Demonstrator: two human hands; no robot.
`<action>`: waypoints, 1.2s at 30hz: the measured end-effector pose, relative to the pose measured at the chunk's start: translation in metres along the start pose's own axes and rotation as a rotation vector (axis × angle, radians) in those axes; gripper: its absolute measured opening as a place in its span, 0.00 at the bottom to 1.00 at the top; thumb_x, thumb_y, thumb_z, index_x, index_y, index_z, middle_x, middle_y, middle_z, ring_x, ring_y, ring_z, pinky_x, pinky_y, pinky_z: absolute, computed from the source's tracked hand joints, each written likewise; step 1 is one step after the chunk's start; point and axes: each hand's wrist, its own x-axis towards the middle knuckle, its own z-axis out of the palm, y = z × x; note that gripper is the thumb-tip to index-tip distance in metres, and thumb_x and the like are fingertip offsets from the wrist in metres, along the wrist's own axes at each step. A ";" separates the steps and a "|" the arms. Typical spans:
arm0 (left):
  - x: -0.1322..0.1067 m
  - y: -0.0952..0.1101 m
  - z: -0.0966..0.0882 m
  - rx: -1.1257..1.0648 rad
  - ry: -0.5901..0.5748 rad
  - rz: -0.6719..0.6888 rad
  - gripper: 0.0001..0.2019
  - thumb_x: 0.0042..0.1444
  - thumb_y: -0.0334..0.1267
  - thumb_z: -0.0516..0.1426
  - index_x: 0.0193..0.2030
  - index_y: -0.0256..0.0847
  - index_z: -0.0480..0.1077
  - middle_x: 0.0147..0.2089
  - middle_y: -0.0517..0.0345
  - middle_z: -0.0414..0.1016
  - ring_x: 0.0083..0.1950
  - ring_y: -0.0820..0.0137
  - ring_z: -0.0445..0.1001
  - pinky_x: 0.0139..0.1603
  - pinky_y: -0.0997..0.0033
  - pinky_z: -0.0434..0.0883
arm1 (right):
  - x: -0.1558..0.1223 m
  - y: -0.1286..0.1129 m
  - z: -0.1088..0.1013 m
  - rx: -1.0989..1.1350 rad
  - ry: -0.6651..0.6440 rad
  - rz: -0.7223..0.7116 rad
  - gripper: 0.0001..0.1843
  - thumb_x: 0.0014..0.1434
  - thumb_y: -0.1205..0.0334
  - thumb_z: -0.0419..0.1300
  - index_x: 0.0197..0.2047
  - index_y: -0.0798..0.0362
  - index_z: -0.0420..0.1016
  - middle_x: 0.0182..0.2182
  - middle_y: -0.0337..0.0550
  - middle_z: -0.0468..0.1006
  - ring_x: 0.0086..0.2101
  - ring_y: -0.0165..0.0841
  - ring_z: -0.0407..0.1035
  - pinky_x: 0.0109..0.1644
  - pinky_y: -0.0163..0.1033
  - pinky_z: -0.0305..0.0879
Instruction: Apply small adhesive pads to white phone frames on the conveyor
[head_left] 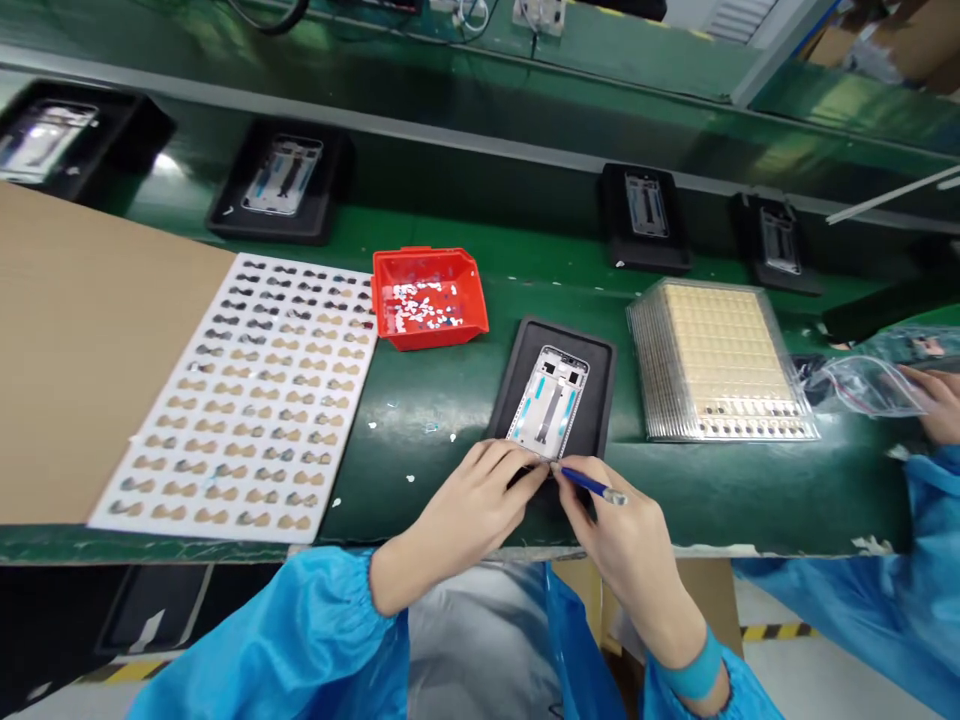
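Note:
A silver phone frame (551, 400) with blue strips lies in a black foam tray (600, 380) in front of me. My right hand (619, 520) grips a blue pen-like tool (585, 482); its tip is at the lower edge of the frame, where the fingers hide it. Beside it, my left hand (480, 505) has its fingers bent and pressed together at the same edge. Whatever the left fingertips pinch, if anything, is hidden. The two hands' fingertips nearly meet there.
Left of the tray are a red bin (431, 340) of small white pieces and a white foam sheet (247, 535) with rows of small parts. To the right stands a stack of clear trays (731, 350). Another person's hand (937, 405) is beside a plastic bag (866, 385).

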 end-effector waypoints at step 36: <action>-0.068 -0.050 -0.049 0.329 0.312 -0.667 0.15 0.73 0.31 0.53 0.62 0.38 0.72 0.55 0.45 0.83 0.56 0.56 0.81 0.57 0.53 0.80 | 0.230 -0.070 0.048 0.416 -0.116 -0.356 0.05 0.69 0.65 0.68 0.44 0.47 0.86 0.43 0.44 0.91 0.46 0.47 0.86 0.52 0.47 0.81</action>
